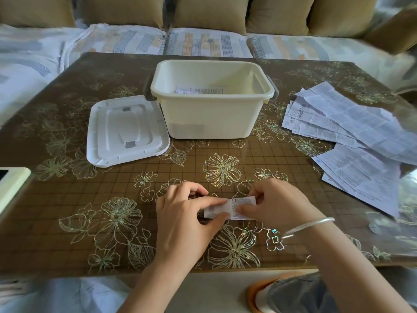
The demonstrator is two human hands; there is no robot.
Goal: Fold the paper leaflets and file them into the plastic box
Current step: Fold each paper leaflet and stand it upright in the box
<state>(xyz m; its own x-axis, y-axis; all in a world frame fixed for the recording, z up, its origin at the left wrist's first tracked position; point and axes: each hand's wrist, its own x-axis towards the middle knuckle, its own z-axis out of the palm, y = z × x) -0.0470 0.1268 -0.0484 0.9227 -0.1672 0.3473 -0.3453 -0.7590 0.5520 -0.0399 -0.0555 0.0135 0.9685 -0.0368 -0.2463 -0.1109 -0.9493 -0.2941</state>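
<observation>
Both hands pinch leaflet [230, 209] on counter [67, 222]: left hand [187, 213] fingers clamp its left end, right hand [277, 204] its right. Long axis left-right. Box [212, 102] lies straight ahead, open.

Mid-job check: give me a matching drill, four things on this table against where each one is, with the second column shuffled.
1. plastic box
2. lid
3. folded leaflet
4. unfolded leaflets

A. spread at the right side of the table
B. pinched between the left hand and the right hand
C. lying flat just left of the box
D. standing open at mid-table

Pairs: 1-D, 2-C, 3-B, 4-A
</observation>
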